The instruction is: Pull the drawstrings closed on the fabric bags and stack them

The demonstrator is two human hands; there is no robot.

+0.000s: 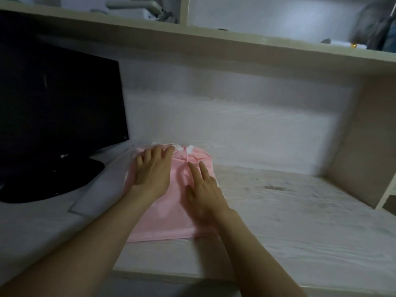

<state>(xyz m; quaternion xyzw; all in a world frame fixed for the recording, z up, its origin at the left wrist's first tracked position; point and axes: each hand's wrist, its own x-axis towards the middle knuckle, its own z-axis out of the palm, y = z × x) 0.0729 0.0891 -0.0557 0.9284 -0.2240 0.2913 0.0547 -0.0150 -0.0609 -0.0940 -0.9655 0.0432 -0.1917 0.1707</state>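
Note:
A pink fabric bag (171,211) lies flat on the desk, its gathered top with a white drawstring (186,150) pointing away from me. My left hand (153,169) rests flat on the bag's upper left part, fingers spread and reaching toward the top edge. My right hand (204,190) presses flat on the bag's right side, fingers straight. White fabric (96,196) shows under the bag's left edge; I cannot tell whether it is another bag.
A black monitor (57,103) on its stand (53,181) fills the left side of the desk (300,221). A shelf (235,50) runs overhead, and a side panel (362,146) closes the right. The desk's front edge runs near my forearms.

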